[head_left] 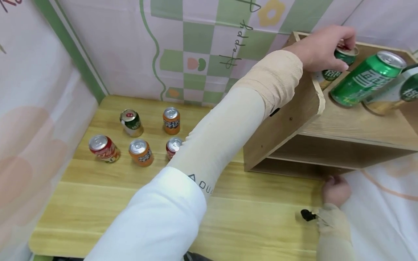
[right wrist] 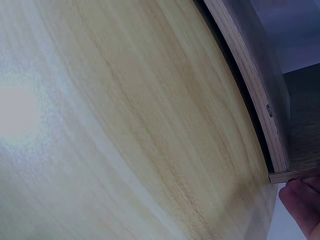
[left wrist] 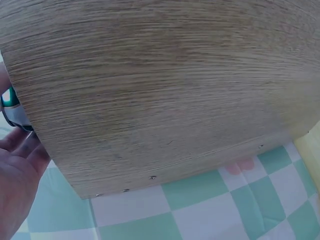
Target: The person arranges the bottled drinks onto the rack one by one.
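Green-and-white can (head_left: 348,57), grasped by the left hand (head_left: 321,47) at the far left of the shelf (head_left: 356,123), may topple the adjacent green can (head_left: 365,81) if swung right; the right hand's (head_left: 336,190) grip cannot be determined.

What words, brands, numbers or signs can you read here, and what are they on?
"Happy": checkered wall cloth.
"怡", rest unclear: held can and white-and-green can at the right edge.
Too small, blurred or cut off: large green can, red cans, orange cans, dark-green table can, left sleeve, other wall lettering.
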{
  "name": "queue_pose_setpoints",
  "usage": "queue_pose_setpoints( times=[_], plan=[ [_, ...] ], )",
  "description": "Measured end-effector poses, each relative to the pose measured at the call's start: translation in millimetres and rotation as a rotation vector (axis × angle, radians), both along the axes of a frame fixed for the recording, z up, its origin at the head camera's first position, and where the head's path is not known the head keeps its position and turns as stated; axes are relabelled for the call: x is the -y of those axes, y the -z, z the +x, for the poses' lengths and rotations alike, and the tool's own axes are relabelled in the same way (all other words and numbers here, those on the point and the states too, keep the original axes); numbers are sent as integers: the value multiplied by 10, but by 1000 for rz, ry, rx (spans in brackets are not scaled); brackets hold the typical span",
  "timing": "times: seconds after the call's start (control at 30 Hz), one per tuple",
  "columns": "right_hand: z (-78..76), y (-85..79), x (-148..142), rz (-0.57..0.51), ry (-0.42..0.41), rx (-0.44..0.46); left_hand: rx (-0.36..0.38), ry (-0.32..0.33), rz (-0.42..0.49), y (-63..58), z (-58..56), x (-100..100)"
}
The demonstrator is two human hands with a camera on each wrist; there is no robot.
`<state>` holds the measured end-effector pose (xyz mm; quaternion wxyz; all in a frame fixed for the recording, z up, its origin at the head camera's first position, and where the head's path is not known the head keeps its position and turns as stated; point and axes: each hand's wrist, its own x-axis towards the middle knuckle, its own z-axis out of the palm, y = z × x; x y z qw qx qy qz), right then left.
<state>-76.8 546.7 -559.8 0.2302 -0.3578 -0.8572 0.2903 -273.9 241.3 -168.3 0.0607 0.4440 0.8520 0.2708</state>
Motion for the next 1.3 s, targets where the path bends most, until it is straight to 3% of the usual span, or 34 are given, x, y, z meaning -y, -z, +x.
queue_pose_setpoints(
  times=[0.2,0.4,0.6,0.73,0.97,1.3],
  plan=[
    [-11,44,-30,-10,9,2,22,-6,3,-3,-34,14],
    [-42,109,-113,-34,34,-22,-87,-11,-58,3,-49,-5],
    [-99,349,-207,-252,100,-130,-130,-37,-103,36,-33,-10],
    [-129,400,-145,-336,75,-215,-110,-51,-112,29,0,-16],
    [-145,332,-108,-268,27,-174,-118,-51,-111,70,-37,-35],
    [-94,306,-137,-193,-14,-65,-51,-13,-7,113,-120,30]
  ],
)
